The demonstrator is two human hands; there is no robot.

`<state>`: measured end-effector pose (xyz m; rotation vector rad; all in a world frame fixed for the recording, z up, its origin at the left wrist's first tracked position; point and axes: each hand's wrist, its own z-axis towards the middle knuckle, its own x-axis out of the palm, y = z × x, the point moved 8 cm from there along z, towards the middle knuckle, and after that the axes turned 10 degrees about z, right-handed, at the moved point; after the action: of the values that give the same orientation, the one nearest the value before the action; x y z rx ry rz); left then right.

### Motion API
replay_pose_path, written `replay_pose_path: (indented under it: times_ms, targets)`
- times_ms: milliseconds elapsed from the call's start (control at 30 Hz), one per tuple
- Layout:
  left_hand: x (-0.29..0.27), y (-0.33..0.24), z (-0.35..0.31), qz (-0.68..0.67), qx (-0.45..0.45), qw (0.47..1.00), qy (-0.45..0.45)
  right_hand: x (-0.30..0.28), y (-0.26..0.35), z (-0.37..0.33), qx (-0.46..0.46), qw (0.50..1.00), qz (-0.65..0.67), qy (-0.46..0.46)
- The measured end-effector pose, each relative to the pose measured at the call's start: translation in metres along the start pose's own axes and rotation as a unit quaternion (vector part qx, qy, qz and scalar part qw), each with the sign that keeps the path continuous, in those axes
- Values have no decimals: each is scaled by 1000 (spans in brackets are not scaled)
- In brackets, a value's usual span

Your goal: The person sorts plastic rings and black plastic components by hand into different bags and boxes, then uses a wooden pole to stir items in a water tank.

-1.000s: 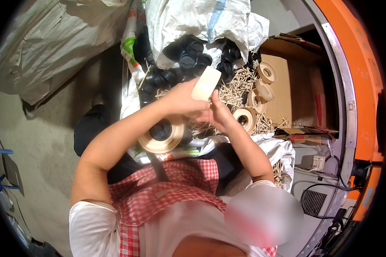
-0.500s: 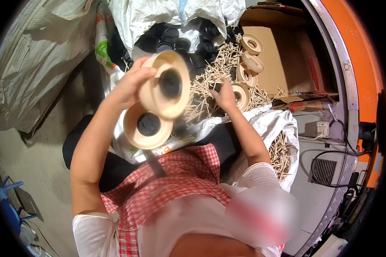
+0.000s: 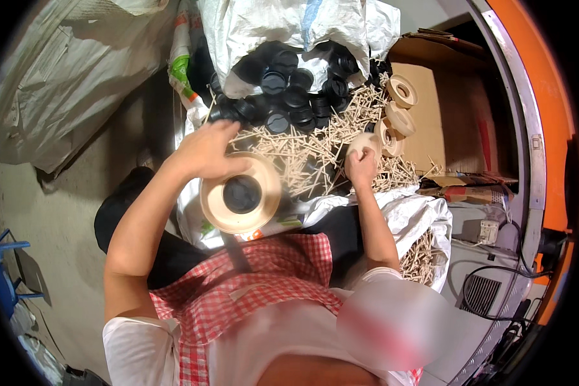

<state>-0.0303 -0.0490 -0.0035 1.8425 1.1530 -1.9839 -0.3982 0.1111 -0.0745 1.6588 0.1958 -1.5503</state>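
My left hand [image 3: 211,153] is open, fingers spread, at the far left rim of a beige flanged plastic ring [image 3: 264,201]. A black round disc [image 3: 242,194] sits in that ring's centre. The fingertips are slightly blurred and point toward the pile of black round caps [image 3: 276,121]. On the right, my right hand [image 3: 361,168] is closed on the near edge of another beige ring [image 3: 365,143], which stands tilted. Small beige pegs [image 3: 296,154] lie heaped between the hands. What lies under the ring by my left hand is hidden.
Several more beige rings [image 3: 403,91] lean along a cardboard box [image 3: 424,122] at the far right. White woven sacks [image 3: 251,38] rise behind the caps. Another bag with pegs [image 3: 419,257] is at the near right. A blue stool [image 3: 3,283] stands on the left floor.
The ring with the black disc, formerly raised in my left hand, is down and released; that hand moved toward the caps. My right hand, formerly over the pegs, has taken hold of a beige ring.
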Motion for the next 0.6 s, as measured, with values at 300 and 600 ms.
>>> replay_pose_path:
  times_ms: [300,600]
  targets:
    - [16,4,51,-733,-133,664,-62,-9,276,-69,-358,836,382,164]
    - [-8,24,48,-711,-161,665,-166,187,111,96,-96,986,80,111]
